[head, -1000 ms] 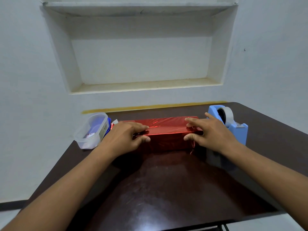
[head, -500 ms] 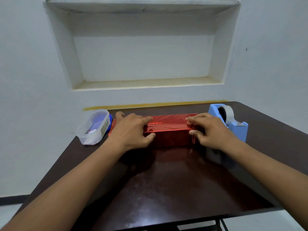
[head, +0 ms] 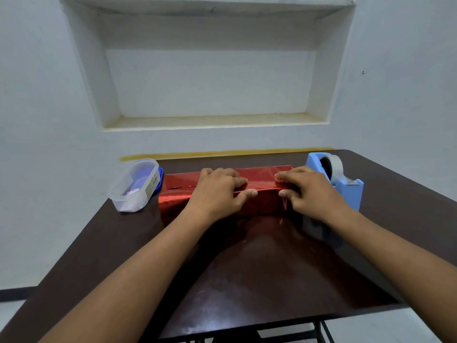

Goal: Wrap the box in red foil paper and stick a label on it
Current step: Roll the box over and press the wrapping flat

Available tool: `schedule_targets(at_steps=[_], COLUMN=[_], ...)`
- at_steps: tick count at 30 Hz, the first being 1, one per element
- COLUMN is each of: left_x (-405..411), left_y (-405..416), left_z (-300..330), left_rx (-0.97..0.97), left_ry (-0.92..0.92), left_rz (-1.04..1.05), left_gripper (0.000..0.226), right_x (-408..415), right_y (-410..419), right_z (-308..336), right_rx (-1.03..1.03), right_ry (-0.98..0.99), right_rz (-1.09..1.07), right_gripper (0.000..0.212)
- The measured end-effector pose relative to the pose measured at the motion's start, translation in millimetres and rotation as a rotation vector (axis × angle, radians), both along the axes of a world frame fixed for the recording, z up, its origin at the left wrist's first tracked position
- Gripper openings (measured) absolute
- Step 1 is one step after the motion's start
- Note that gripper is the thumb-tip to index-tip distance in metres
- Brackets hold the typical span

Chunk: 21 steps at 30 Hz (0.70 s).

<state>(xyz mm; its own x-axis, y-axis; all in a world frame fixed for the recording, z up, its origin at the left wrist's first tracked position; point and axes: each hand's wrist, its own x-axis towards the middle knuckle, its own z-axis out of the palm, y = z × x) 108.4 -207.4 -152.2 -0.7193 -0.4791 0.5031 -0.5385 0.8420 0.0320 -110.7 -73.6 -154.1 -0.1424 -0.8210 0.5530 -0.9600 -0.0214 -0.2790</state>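
left hand [head: 217, 194] slid right along foil-wrapped box [head: 178, 191], now nearer right hand [head: 309, 191]

Shiny, mirror-like red foil [head: 264, 184] covers the box, the dark counter [head: 247, 280] is smooth and glossy, the tub [head: 134, 186] clear plastic, the dispenser [head: 351, 194] matt blue plastic.
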Motion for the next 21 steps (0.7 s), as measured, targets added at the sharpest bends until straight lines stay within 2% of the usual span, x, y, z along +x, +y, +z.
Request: schedule_targets(at_steps=[6,12,15,18,21], left_x=[7,7,7,6,5], left_y=[-3,-2,-4,-5,-5], left_z=[-8,-10,-11,-13,-13], left_rx=[0.024,0.029,0.031,0.033,0.036], left_ry=[0.055,0.088,0.102,0.104,0.110], left_rz=[-0.023,-0.045,-0.050,-0.049,-0.050], left_gripper=[0.057,0.052,0.052,0.052,0.052], right_x=[6,23,26,18,1], right_y=[4,15,29,42,51], right_z=[1,4,15,30,45], right_rx=[0.046,0.035,-0.059,-0.191,-0.152], right_ry=[-0.018,0.091,0.003,-0.079,-0.165], right_rz=[-0.067,-0.149,-0.214,-0.396,-0.614], right_gripper=[0.044,0.043,0.033,0.018,0.018])
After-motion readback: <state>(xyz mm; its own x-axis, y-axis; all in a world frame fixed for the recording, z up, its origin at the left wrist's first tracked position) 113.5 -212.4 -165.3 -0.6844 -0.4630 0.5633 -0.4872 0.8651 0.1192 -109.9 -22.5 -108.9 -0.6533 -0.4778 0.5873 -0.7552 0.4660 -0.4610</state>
